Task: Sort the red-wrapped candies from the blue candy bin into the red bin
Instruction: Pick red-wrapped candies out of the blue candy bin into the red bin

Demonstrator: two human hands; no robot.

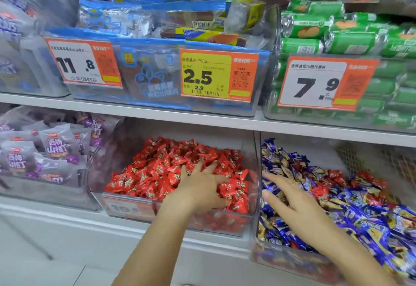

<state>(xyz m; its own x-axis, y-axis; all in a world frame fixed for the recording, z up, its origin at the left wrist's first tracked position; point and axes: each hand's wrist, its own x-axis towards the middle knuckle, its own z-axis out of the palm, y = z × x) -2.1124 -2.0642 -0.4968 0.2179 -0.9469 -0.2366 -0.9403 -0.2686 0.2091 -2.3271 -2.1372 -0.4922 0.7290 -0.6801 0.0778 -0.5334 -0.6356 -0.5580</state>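
A clear bin (126, 207) on the lower shelf is heaped with red-wrapped candies (157, 168). To its right a second clear bin (256, 229) holds blue-wrapped candies (364, 218), with a few stray red candies (335, 176) lying among them near the back. My left hand (202, 191) lies palm-down on the red heap, fingers spread and straight. My right hand (290, 202) reaches over the blue bin's left side with its fingers extended, touching the blue candies and holding nothing that I can see.
Purple snack packs (54, 150) fill the bin left of the red one. The upper shelf carries bins of blue packets (148, 74) and green rolls (351, 38) behind orange price tags. A white shelf edge (157, 114) runs just above the candy bins.
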